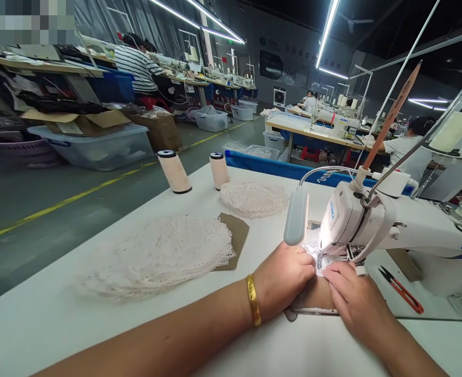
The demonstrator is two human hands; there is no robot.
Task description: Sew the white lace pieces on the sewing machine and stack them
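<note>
A white sewing machine [342, 220] stands at the right, its lamp [296, 215] lighting the needle area. Under the presser foot lies a piece of white lace [313, 242]. My left hand [283, 277], with a gold bangle at the wrist, grips the lace's left edge, fingers curled. On the other side of the foot, my right hand [358, 296] pinches the lace close to the needle. Part of the lace is hidden by my fingers and the machine head. A large stack of lace pieces [156, 256] lies left of my hand, partly over brown card [236, 241].
Two thread cones [175, 173] and a smaller lace pile [254, 199] sit farther back on the white table [109, 335]. Red-handled thread snips [401, 290] lie right of my right hand. Beyond are plastic bins [93, 141], other sewing stations and several people at work.
</note>
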